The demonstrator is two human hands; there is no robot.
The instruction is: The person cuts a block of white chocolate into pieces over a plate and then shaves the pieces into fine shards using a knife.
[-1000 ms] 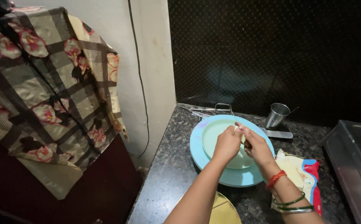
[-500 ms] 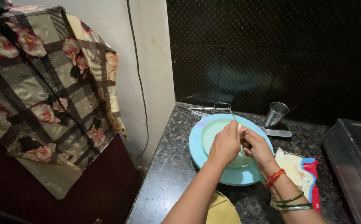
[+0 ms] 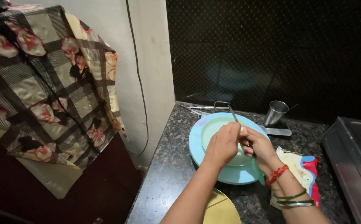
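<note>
My left hand [image 3: 223, 144] is closed around a thin metal utensil [image 3: 232, 113] whose handle sticks up behind the fingers. Right beside it, my right hand [image 3: 258, 146] grips a small pale piece of food; the two hands touch over a pale green plate [image 3: 212, 129]. That plate rests on a larger light blue plate [image 3: 196, 143] on the dark speckled counter [image 3: 172, 170]. What lies under the hands on the plate is hidden. Red and green bangles circle my right wrist.
A small steel cup [image 3: 276, 112] and a flat knife [image 3: 276, 131] lie behind the plates. Metal tongs [image 3: 205, 108] rest at the back. A colourful packet [image 3: 302, 171] sits under my right forearm, a stove [image 3: 355, 157] stands right, a yellow board [image 3: 219, 208] lies near, and patterned cloth [image 3: 48, 91] hangs left.
Both hands stay together over the green plate. The metal utensil's handle now stands higher above my left hand, and the fingers have shifted slightly.
</note>
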